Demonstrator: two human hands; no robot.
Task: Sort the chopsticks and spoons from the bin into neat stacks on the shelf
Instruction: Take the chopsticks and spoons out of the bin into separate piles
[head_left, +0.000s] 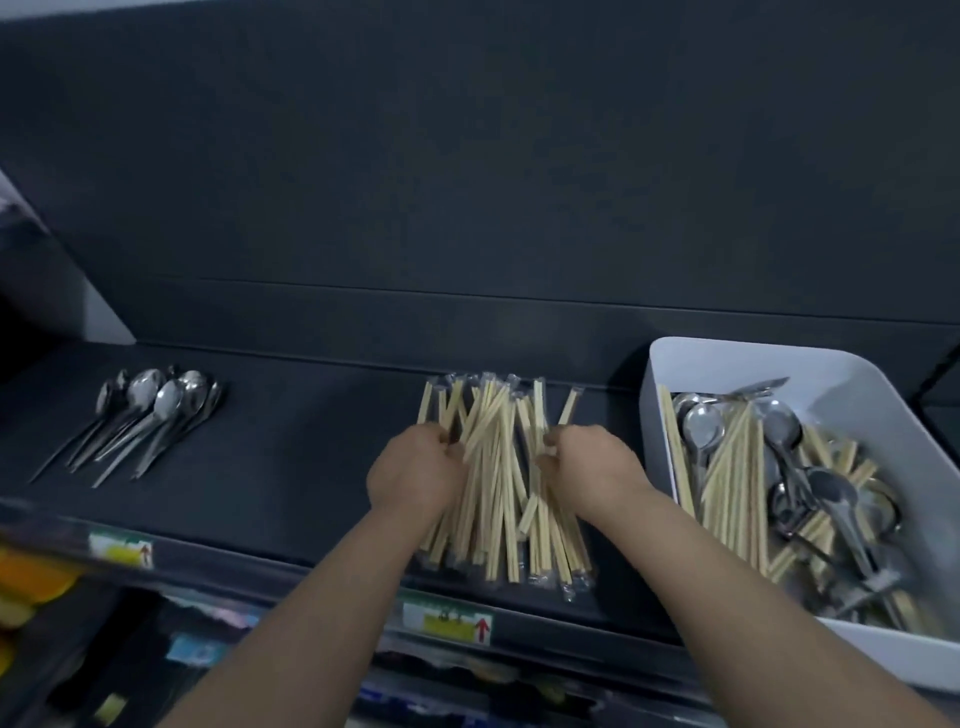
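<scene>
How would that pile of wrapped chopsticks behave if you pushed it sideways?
They would likely slide and fan out: the chopsticks lie loose and crisscrossed in shiny wrappers. Each looks thin, so probably light yet stiff.

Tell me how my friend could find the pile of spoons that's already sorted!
Look along the dark shelf. The white bin sits at its right end, the left hand and right hand grip wrapped chopsticks in the middle, and the spoon pile lies alone at the far left. It is all shiny metal with no chopsticks mixed in, unlike the bin's jumble.
</scene>
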